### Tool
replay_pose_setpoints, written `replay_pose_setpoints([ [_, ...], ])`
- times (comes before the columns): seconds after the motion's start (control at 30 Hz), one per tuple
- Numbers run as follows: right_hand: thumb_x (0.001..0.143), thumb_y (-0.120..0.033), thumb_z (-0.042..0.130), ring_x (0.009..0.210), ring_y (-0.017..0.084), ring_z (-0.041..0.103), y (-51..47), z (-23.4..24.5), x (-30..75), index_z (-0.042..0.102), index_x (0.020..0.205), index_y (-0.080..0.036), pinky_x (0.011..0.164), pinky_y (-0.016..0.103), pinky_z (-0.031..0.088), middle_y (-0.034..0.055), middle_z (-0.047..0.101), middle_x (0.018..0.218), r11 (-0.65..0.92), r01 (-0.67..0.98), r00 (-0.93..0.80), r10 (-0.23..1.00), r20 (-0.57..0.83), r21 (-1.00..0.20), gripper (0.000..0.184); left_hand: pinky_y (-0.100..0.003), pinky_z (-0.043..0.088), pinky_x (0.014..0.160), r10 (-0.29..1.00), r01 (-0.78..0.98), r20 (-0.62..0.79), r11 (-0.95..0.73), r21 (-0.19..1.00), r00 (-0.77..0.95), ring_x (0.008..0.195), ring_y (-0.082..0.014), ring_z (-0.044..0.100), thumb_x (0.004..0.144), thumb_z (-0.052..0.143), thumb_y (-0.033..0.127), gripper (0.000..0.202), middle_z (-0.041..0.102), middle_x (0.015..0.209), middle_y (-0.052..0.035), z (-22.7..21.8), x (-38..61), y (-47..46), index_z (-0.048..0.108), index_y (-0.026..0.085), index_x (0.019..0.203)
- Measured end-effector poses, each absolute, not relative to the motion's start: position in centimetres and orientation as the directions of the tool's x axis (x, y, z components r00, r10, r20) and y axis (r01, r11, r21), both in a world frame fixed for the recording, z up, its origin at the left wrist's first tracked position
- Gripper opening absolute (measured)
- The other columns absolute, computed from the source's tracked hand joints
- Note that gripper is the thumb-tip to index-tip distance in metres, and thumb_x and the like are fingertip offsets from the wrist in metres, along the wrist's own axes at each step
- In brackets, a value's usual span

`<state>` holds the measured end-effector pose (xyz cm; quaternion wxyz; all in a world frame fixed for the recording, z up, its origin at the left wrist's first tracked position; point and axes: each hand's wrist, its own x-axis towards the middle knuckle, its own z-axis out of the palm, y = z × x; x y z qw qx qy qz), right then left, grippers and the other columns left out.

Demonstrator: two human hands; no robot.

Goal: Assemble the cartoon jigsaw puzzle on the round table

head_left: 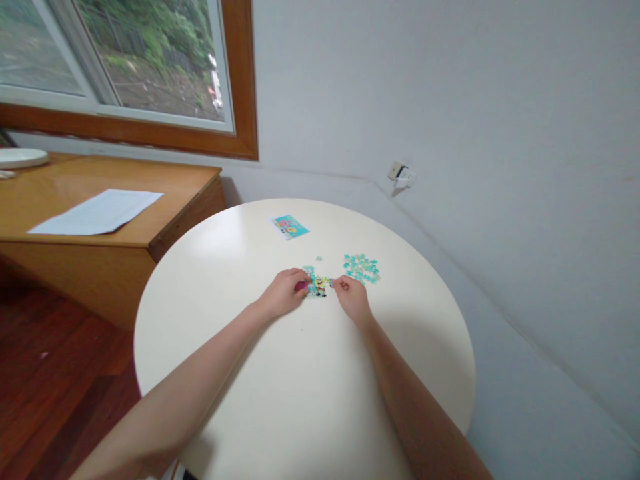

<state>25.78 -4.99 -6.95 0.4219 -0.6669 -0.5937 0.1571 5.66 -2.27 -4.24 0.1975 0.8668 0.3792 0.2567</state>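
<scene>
A small, partly joined jigsaw (319, 285) in teal and yellow lies near the middle of the round cream table (300, 373). My left hand (285, 292) rests at its left edge, fingers curled and pinching something pink that I cannot make out. My right hand (353, 298) sits at the jigsaw's right edge, fingertips pinched together on a piece of it. A heap of loose teal puzzle pieces (362, 268) lies just beyond my right hand, and one stray piece (319, 258) lies apart behind the jigsaw.
A small picture card (290, 227) lies at the table's far side. A wooden desk (100, 227) to the left carries a white sheet of paper (97, 212) and a white plate (21, 158). White walls close in behind and right; a window is upper left.
</scene>
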Motion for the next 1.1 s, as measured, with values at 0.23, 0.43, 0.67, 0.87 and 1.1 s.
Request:
replay_pose_setpoints([
  [0.23,0.078,-0.039,0.050,0.051,0.013,0.044,-5.1,-7.0,25.7,0.051,0.054,-0.022,0.052,0.025,0.029,-0.0022,0.052,0.051,0.062,0.728,0.196,0.935,0.294,-0.683,0.030,-0.035,0.045,0.093,0.729,0.586,0.247,-0.669,0.457,0.639,0.100,-0.0225,0.060,0.081,0.055,0.021,0.023,0.067,0.105,-0.0100,-4.3,5.7,-2.3,0.067,0.019,0.101],
  [0.43,0.081,-0.037,0.049,0.051,0.013,0.042,-5.3,-6.6,25.4,0.050,0.054,-0.022,0.055,0.026,0.028,-0.0021,0.051,0.051,0.026,0.778,0.188,0.944,0.272,-0.628,0.031,-0.035,0.045,0.094,0.725,0.598,0.249,-0.677,0.429,0.642,0.103,-0.0237,0.060,0.083,0.053,0.023,0.024,0.066,0.107,-0.0109,-4.3,5.7,-2.4,0.068,0.018,0.101],
  [0.67,0.083,-0.036,0.049,0.053,0.013,0.041,-5.1,-6.5,25.4,0.051,0.054,-0.021,0.057,0.025,0.026,-0.0023,0.049,0.051,0.029,0.844,0.140,0.952,0.273,-0.536,0.033,-0.035,0.045,0.095,0.728,0.600,0.248,-0.673,0.433,0.639,0.103,-0.0231,0.060,0.083,0.053,0.022,0.024,0.066,0.108,-0.0108,-4.1,5.7,-2.5,0.068,0.018,0.102],
  [0.87,0.086,-0.031,0.047,0.060,0.014,0.045,-5.2,-6.0,25.1,0.055,0.057,-0.021,0.060,0.025,0.025,-0.0009,0.054,0.057,-0.002,0.882,0.120,0.968,0.221,-0.471,0.031,-0.034,0.045,0.095,0.724,0.600,0.256,-0.680,0.421,0.641,0.103,-0.0228,0.060,0.083,0.054,0.022,0.024,0.066,0.108,-0.0105,-4.3,5.8,-2.4,0.068,0.019,0.102],
  [1.1,0.090,-0.028,0.041,0.071,0.014,0.051,-5.5,-5.0,24.8,0.062,0.068,-0.021,0.065,0.025,0.025,-0.0005,0.062,0.067,-0.054,0.927,0.111,0.985,0.134,-0.371,0.031,-0.034,0.047,0.093,0.711,0.599,0.285,-0.699,0.391,0.643,0.101,-0.0220,0.061,0.082,0.054,0.019,0.024,0.066,0.107,-0.0103,-4.5,5.8,-2.4,0.068,0.018,0.101],
])
